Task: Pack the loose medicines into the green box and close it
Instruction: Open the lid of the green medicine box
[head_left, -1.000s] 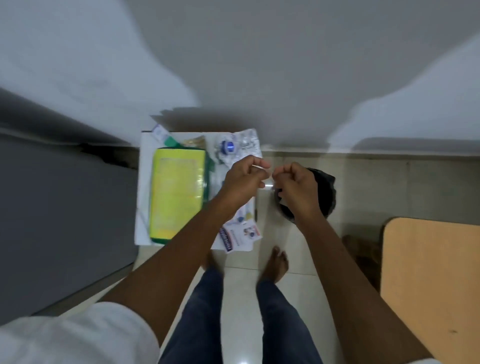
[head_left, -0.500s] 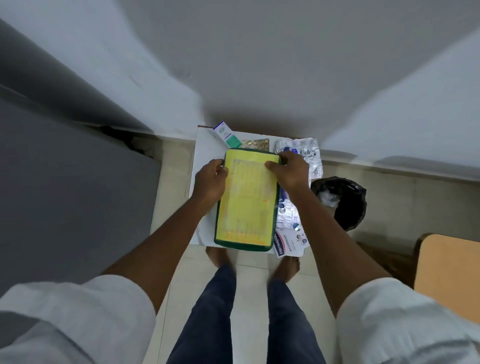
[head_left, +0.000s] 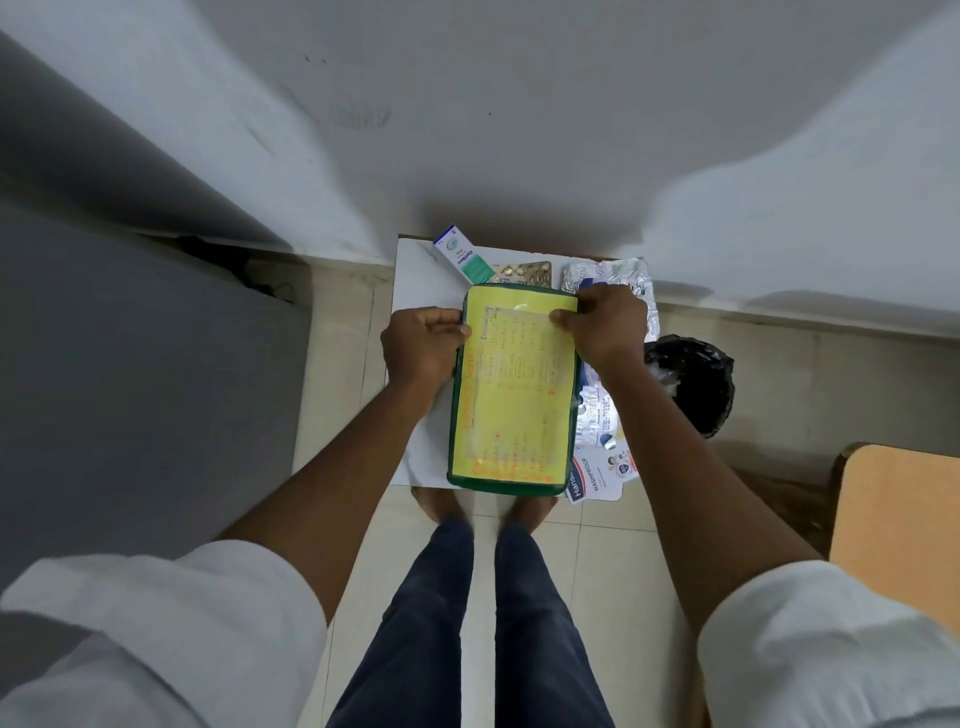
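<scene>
Grey wall corner, a small white bench (head_left: 415, 280) below me. My left hand (head_left: 421, 345) and right hand (head_left: 610, 325) each pinch a far corner of the one flat green box with yellow-labelled lid (head_left: 514, 389), shut, lying mid-bench. I judge it stiff and light; its side edges give the best hold. Loose: one white-green carton (head_left: 464, 254), one gold blister strip (head_left: 522, 272), some foil strips (head_left: 608, 275), one plaster pack (head_left: 597, 475).

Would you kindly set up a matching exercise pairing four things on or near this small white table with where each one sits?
1. white-and-teal carton
2. gold blister strip
3. white Hansaplast packet
4. black-lined bin

A. on the floor, right of the table
B. table's near right corner
C. table's far left
D. just beyond the green box's far edge

Pairs: 1-C, 2-D, 3-B, 4-A
</scene>
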